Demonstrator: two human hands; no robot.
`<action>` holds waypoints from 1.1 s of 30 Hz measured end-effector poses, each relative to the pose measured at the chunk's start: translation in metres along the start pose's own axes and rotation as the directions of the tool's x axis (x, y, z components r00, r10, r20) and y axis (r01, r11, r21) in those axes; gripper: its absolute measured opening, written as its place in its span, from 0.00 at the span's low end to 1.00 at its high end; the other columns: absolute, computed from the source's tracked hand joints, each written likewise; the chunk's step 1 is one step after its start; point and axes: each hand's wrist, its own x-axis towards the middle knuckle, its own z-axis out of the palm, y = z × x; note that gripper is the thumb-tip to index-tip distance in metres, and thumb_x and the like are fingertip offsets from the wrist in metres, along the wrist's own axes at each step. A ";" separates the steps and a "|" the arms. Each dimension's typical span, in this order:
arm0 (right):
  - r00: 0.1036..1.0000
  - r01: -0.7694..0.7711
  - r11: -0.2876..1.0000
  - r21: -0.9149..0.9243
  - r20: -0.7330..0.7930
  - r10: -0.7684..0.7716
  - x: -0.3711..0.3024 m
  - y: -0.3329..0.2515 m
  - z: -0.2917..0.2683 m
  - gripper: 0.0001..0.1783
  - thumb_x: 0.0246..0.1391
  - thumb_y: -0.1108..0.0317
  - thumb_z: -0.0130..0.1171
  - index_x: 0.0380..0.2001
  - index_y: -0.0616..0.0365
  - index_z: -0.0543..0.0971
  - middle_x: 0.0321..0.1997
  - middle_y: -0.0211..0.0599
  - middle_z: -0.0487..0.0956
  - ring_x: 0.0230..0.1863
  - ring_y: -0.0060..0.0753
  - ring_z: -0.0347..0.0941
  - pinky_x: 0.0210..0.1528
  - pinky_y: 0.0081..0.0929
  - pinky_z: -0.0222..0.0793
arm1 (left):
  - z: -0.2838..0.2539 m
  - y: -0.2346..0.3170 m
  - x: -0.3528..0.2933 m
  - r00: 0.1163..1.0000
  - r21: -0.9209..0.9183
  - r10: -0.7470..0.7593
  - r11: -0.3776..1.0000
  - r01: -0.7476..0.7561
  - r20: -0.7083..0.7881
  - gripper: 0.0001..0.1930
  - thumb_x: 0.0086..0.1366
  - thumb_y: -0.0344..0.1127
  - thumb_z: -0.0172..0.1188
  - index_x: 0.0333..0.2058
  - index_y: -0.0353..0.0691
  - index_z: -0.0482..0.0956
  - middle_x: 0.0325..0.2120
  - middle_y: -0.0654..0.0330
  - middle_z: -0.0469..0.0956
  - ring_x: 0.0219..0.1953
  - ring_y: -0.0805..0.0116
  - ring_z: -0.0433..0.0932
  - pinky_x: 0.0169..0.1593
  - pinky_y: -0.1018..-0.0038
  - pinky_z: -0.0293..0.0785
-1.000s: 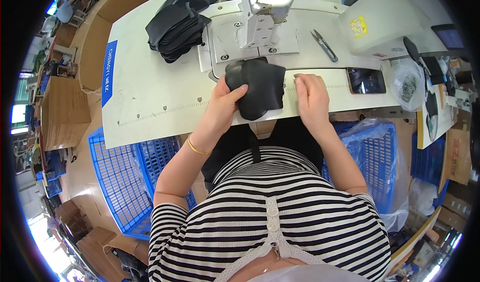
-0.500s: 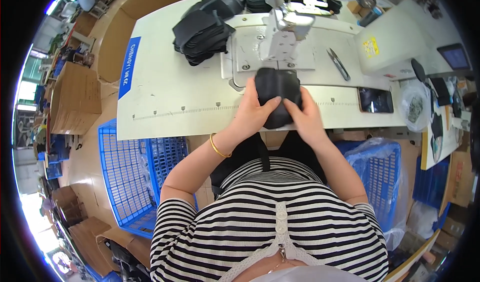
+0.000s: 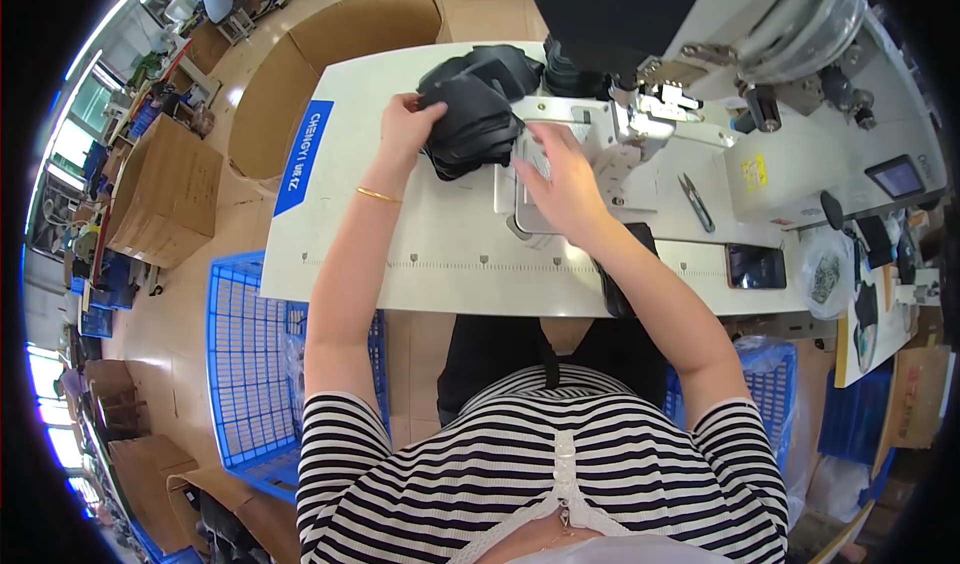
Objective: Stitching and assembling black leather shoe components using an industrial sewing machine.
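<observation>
A stack of black, leather-like cut pieces [image 3: 470, 124] lies on the white sewing table [image 3: 400, 284], left of the machine's needle area. My left hand [image 3: 405, 132] pinches the left edge of the upper piece between thumb and fingers. Close by the stack's right edge is my right hand [image 3: 565, 184], its fingers apart and nothing visible in them. Another black piece [image 3: 618, 289] rests at the table's front edge, partly covered by my right forearm. The sewing machine head [image 3: 640, 129] stands just right of my right hand.
Thread snips [image 3: 697, 204] and a phone [image 3: 756, 266] lie on the right side of the table. A plastic bag [image 3: 828, 272] hangs beside them. Blue baskets [image 3: 240, 364] stand below the table on both sides. A large cardboard box [image 3: 290, 74] is beyond its left end.
Both hands have let go of the black piece at the front edge and reached forward and left to the stack. The view has shifted, showing more of the machine.
</observation>
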 end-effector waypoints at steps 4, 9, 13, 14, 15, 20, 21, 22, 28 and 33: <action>0.986 0.059 0.985 -0.162 -0.142 -0.083 0.057 0.023 0.043 0.23 0.49 0.67 0.64 0.47 0.66 0.73 0.48 0.51 0.73 0.51 0.54 0.68 0.53 0.41 0.66 | 0.008 -0.008 -0.002 0.991 0.016 0.127 0.992 -0.127 -0.047 0.24 0.49 0.31 0.73 0.44 0.29 0.74 0.38 0.53 0.79 0.40 0.65 0.78 0.45 0.72 0.76; 0.999 -0.019 0.990 -0.143 0.045 0.026 0.066 0.033 0.061 0.24 0.41 0.65 0.70 0.43 0.60 0.75 0.43 0.44 0.73 0.49 0.49 0.69 0.52 0.40 0.66 | 0.006 -0.018 -0.009 0.986 -0.049 0.164 0.985 -0.163 0.019 0.19 0.49 0.29 0.73 0.38 0.32 0.76 0.31 0.56 0.81 0.35 0.71 0.79 0.40 0.74 0.76; 0.978 -0.206 0.950 -0.233 -0.014 0.209 0.086 0.038 0.059 0.33 0.37 0.56 0.73 0.47 0.59 0.76 0.42 0.43 0.74 0.49 0.46 0.70 0.53 0.42 0.66 | 0.003 -0.004 -0.016 0.990 -0.118 0.114 0.987 -0.105 0.079 0.17 0.51 0.27 0.70 0.39 0.33 0.76 0.34 0.55 0.81 0.36 0.70 0.79 0.41 0.73 0.77; 0.969 -0.218 0.919 -0.328 0.044 0.245 0.092 0.036 0.058 0.37 0.35 0.50 0.73 0.48 0.59 0.76 0.42 0.43 0.75 0.49 0.46 0.71 0.54 0.41 0.66 | 0.000 -0.003 -0.016 0.986 -0.140 0.141 0.982 -0.128 0.085 0.16 0.52 0.26 0.69 0.40 0.33 0.76 0.34 0.55 0.81 0.36 0.70 0.79 0.41 0.73 0.77; 0.939 -0.259 0.897 -0.357 0.123 0.320 0.099 0.034 0.060 0.37 0.35 0.47 0.72 0.48 0.57 0.76 0.43 0.44 0.76 0.49 0.47 0.71 0.55 0.40 0.66 | -0.003 -0.012 -0.014 0.991 -0.134 0.119 0.985 -0.109 0.065 0.16 0.52 0.26 0.69 0.40 0.33 0.76 0.34 0.55 0.81 0.36 0.70 0.79 0.41 0.73 0.77; 0.994 0.109 0.875 -0.472 0.062 -0.091 0.107 0.036 0.082 0.35 0.35 0.55 0.71 0.51 0.52 0.74 0.51 0.43 0.76 0.54 0.49 0.71 0.57 0.43 0.66 | -0.003 -0.028 -0.035 0.970 -0.155 0.221 0.960 -0.234 -0.097 0.19 0.54 0.25 0.66 0.46 0.32 0.79 0.40 0.54 0.81 0.40 0.67 0.80 0.45 0.72 0.78; 0.948 0.310 0.868 -0.389 0.055 -0.314 0.111 0.034 0.074 0.35 0.36 0.59 0.71 0.51 0.52 0.74 0.52 0.42 0.76 0.54 0.49 0.70 0.57 0.43 0.66 | 0.005 -0.027 -0.037 0.900 0.048 0.393 0.919 -0.391 -0.188 0.14 0.52 0.26 0.66 0.40 0.33 0.82 0.39 0.54 0.82 0.39 0.65 0.81 0.45 0.71 0.77; 0.891 0.438 0.793 -0.423 0.092 -0.444 0.110 0.031 0.067 0.29 0.36 0.66 0.67 0.47 0.51 0.76 0.48 0.41 0.77 0.53 0.48 0.71 0.56 0.43 0.66 | 0.013 -0.016 -0.048 0.835 0.094 0.477 0.878 -0.470 -0.276 0.12 0.52 0.27 0.66 0.37 0.35 0.83 0.40 0.53 0.81 0.39 0.62 0.81 0.46 0.71 0.77; 0.899 0.437 0.884 -0.166 0.127 -0.420 0.040 -0.041 -0.016 0.08 0.55 0.70 0.59 0.38 0.59 0.79 0.33 0.39 0.80 0.33 0.36 0.76 0.37 0.29 0.70 | 0.002 0.010 -0.134 0.754 0.010 0.522 0.825 -0.566 -0.399 0.22 0.53 0.30 0.69 0.49 0.39 0.78 0.49 0.55 0.77 0.49 0.58 0.76 0.54 0.67 0.72; 0.919 -0.372 0.854 0.365 0.275 0.282 -0.057 -0.015 -0.122 0.11 0.60 0.70 0.60 0.43 0.63 0.78 0.36 0.27 0.81 0.35 0.14 0.73 0.39 0.17 0.70 | -0.120 -0.101 -0.240 0.614 0.635 0.635 0.726 -0.265 -0.469 0.25 0.57 0.32 0.67 0.53 0.34 0.73 0.51 0.49 0.74 0.56 0.51 0.70 0.61 0.59 0.63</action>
